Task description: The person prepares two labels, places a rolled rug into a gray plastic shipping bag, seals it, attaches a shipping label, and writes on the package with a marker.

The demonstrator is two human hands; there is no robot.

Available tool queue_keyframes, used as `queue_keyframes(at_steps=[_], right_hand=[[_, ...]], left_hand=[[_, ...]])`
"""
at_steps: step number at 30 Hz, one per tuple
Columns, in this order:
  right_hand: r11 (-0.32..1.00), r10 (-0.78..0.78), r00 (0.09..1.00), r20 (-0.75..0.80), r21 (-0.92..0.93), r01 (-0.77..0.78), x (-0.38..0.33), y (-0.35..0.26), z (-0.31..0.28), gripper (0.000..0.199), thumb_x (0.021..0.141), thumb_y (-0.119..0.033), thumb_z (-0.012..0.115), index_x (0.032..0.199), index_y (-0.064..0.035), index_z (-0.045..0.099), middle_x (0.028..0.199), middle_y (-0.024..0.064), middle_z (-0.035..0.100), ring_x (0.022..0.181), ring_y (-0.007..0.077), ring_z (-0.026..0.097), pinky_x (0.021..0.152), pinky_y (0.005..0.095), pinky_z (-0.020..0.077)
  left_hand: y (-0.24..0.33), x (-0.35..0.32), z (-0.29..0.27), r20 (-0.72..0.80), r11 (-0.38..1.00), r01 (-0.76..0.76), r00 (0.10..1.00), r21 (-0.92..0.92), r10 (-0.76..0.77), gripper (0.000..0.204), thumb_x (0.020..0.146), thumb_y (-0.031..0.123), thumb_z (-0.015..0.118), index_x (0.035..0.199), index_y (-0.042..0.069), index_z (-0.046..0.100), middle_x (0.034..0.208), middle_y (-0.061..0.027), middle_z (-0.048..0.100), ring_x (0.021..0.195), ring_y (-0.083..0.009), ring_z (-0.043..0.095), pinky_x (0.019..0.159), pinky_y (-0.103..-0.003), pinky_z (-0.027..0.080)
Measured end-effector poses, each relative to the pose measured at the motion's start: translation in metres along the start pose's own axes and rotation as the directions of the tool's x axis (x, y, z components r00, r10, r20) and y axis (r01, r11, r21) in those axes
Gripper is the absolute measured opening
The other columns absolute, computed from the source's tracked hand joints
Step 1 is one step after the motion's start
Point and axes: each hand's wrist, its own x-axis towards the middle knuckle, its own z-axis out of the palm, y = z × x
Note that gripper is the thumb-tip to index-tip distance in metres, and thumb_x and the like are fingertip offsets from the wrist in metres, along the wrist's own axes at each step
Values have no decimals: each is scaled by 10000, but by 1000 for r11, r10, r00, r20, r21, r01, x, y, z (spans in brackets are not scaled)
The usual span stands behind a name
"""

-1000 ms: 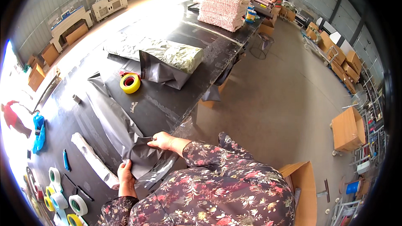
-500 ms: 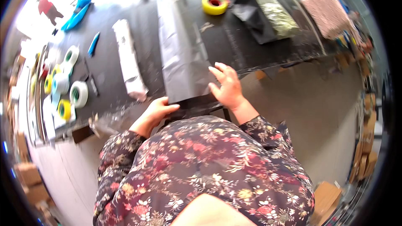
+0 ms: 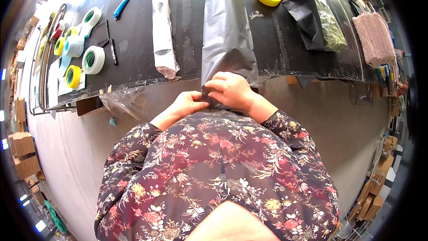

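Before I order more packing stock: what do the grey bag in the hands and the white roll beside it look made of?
The grey bag looks like thin plastic film: smooth, faintly glossy, softly creased. The white roll seems to be wrapped plastic or foam sheet, shiny and wrinkled; which one isn't clear. Both hands, left hand and right hand, pinch the bag's near end.

Both forearms bent inward, hands meeting at the near edge of the tabletop. Left hand [image 3: 189, 103] fingers pinched. Right hand [image 3: 230, 90] curled, knuckles up, touching the left.
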Motion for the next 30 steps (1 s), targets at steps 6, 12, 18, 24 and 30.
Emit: queue_keyframes(at_steps=[6, 12, 18, 24, 30], right_hand=[[985, -92, 978, -188, -160, 62, 22, -12, -2, 262, 758, -139, 728, 1019, -124, 712, 991, 35, 650, 953, 256, 601, 851, 373, 502], [982, 143, 953, 269, 84, -171, 11, -1, 6, 148, 784, -195, 733, 914, -127, 717, 910, 52, 659, 873, 266, 644, 763, 382, 535], [981, 186, 946, 267, 5, -194, 7, -12, 24, 121, 756, -219, 718, 836, -129, 709, 882, 41, 651, 869, 265, 645, 757, 392, 533], [992, 67, 974, 216, 86, -87, -5, -12, 20, 106, 755, -201, 736, 778, -109, 690, 830, 60, 650, 823, 282, 647, 726, 405, 525], [935, 251, 931, 266, 183, -305, -102, 0, -28, 133, 763, -179, 752, 771, -90, 654, 803, 83, 623, 810, 299, 624, 716, 399, 507]], left_hand=[[-8, -4, -6, -22, 1000, 4, 1000, 14, -4, 331, 872, 106, 735, 1186, 12, 685, 1018, -49, 731, 902, -88, 643, 817, -271, 528], [-23, 3, -7, -1, 997, -47, 999, -56, 47, 299, 874, 135, 741, 1143, 14, 692, 1009, -53, 728, 900, -87, 640, 806, -264, 528], [-13, -3, -2, -57, 963, -87, 993, 257, 105, 270, 854, 145, 743, 1077, -2, 704, 947, -49, 731, 859, -96, 656, 793, -282, 530], [-2, -2, -6, -44, 937, -69, 995, 342, 89, 314, 845, 132, 733, 1121, -12, 696, 1005, -78, 732, 897, -115, 662, 819, -278, 528], [-11, -14, -23, -13, 999, 12, 1000, -32, -12, 348, 876, 116, 735, 1181, -38, 671, 1079, -86, 710, 968, -133, 647, 864, -280, 520]])
